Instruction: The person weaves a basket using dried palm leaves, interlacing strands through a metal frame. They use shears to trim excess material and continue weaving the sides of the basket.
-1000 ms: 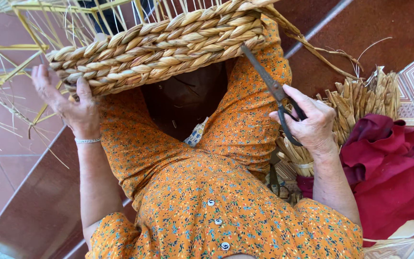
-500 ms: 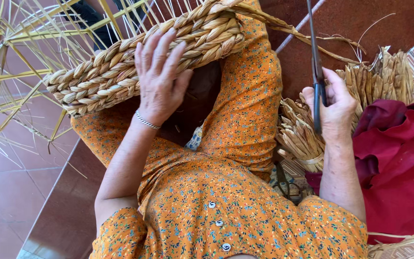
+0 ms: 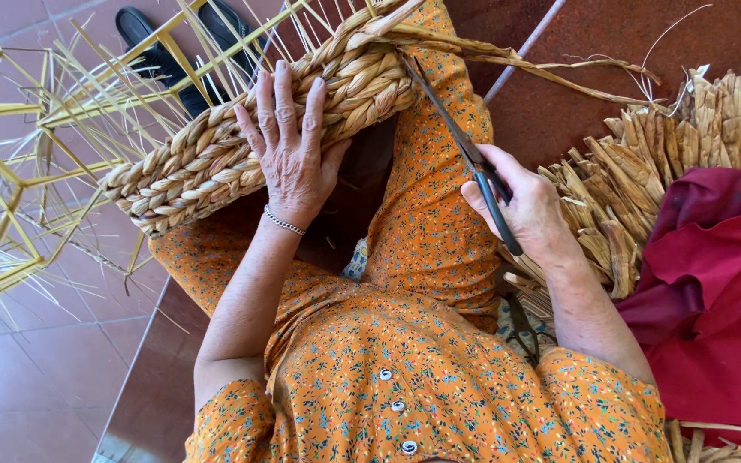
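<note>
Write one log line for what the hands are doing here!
left hand: flat on woven basket | right hand: holds scissors, tips at basket rim

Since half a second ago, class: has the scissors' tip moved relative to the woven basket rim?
Yes. The scissors in the right hand have tilted left, tip now at the woven rim instead of pointing straight up beside it.

She wears an orange dress of thin cloth [image 3: 422, 377] printed all over with tiny blue, white and red flowers. A row of small pale round buttons [image 3: 392, 405] runs down the middle of the front. The sleeves are short and end above the elbow, leaving both forearms bare. Around the wrist of the left hand [image 3: 289, 150] sits a slim silver chain bracelet [image 3: 284, 222]. The right hand [image 3: 525, 206] carries no ring or band that I can see.
</note>
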